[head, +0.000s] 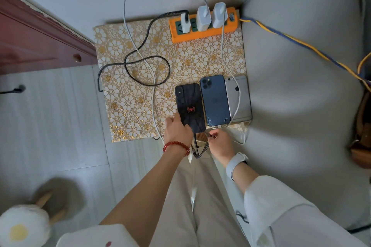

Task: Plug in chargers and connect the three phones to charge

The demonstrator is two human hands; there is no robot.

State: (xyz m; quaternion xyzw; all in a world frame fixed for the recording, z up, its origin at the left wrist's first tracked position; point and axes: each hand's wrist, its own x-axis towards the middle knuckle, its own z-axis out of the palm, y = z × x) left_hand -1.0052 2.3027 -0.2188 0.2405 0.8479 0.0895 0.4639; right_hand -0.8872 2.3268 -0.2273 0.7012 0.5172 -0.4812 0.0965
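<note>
Three phones lie face down in a row at the near edge of a gold flower-patterned table: a black spider phone, a dark blue phone and a silver phone. My left hand grips the black phone's near left corner. My right hand pinches a cable end just below the blue phone. An orange power strip at the far edge carries three white chargers. A black braided cable and two white cables run from them.
A grey sofa cushion fills the right side, with a blue and yellow cord across it. A dark red wooden cabinet stands at the left. Pale floor tiles lie below, with a fluffy slipper at bottom left.
</note>
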